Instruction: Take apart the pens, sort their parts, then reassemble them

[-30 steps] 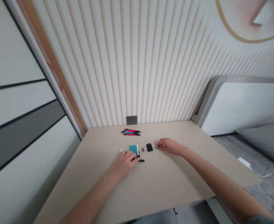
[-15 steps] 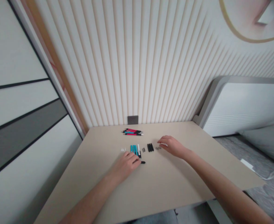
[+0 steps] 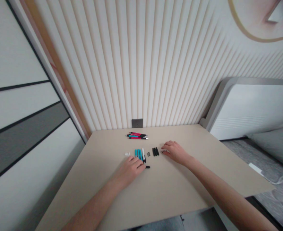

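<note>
Two grips low on the bench [image 3: 184, 186]: left grip [image 3: 129, 170] curled, fingertips right at a black pen part [image 3: 147, 166] lying sideways, pinch or no pinch impossible to tell; right grip [image 3: 175, 152] half spread, just right of tiny metal bits [image 3: 164, 152].

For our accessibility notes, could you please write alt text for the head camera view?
A person's left hand lies by teal pen barrels and the right hand by black pen pieces on a beige table, with red-and-teal pens lying beyond.
</note>
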`<state>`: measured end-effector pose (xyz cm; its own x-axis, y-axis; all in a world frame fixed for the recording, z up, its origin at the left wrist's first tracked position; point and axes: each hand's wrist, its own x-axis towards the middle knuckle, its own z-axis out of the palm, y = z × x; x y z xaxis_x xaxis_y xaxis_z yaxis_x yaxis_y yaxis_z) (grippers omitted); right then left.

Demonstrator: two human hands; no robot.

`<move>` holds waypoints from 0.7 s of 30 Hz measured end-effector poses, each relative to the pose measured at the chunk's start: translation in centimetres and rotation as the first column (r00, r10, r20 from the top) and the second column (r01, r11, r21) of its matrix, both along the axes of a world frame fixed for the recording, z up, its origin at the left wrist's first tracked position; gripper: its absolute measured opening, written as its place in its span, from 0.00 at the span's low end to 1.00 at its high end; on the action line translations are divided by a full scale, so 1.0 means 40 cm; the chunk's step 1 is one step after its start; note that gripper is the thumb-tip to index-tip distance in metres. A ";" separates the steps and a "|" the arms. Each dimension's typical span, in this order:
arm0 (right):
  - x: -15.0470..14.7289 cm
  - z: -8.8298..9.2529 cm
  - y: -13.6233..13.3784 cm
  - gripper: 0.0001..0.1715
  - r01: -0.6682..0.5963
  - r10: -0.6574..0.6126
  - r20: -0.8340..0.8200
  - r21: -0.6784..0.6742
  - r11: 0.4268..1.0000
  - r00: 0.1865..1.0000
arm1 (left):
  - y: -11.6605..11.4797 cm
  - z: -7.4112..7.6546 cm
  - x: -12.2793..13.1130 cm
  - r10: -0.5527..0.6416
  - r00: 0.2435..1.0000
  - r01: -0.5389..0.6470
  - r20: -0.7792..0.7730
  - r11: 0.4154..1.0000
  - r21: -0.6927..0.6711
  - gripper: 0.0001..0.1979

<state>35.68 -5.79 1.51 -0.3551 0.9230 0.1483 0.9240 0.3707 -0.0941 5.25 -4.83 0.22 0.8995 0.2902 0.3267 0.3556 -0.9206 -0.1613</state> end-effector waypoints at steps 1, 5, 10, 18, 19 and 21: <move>0.000 -0.003 0.002 0.12 0.008 -0.008 0.003 -0.004 1.000 1.000 | 0.000 0.000 0.000 -0.002 1.000 0.002 -0.001 1.000 0.002 0.08; 0.002 -0.009 0.007 0.13 0.025 -0.025 -0.004 -0.019 1.000 1.000 | 0.000 0.000 0.000 -0.002 1.000 0.002 -0.007 1.000 0.007 0.07; 0.018 -0.006 0.007 0.13 -0.022 0.007 -0.128 -0.118 0.993 0.992 | 0.000 0.000 0.000 -0.004 1.000 0.004 -0.007 1.000 0.019 0.07; 0.024 -0.001 0.019 0.12 -0.094 0.022 -0.318 -0.214 0.972 0.948 | -0.001 0.008 0.002 -0.008 1.000 0.008 0.005 1.000 0.008 0.08; 0.024 0.001 0.020 0.13 -0.095 0.016 -0.328 -0.226 0.970 0.945 | -0.001 0.008 0.002 -0.007 1.000 0.007 0.006 1.000 0.009 0.08; 0.024 0.006 0.024 0.13 -0.092 0.003 -0.340 -0.247 0.965 0.940 | 0.000 0.006 0.002 -0.010 1.000 0.009 0.014 1.000 0.015 0.08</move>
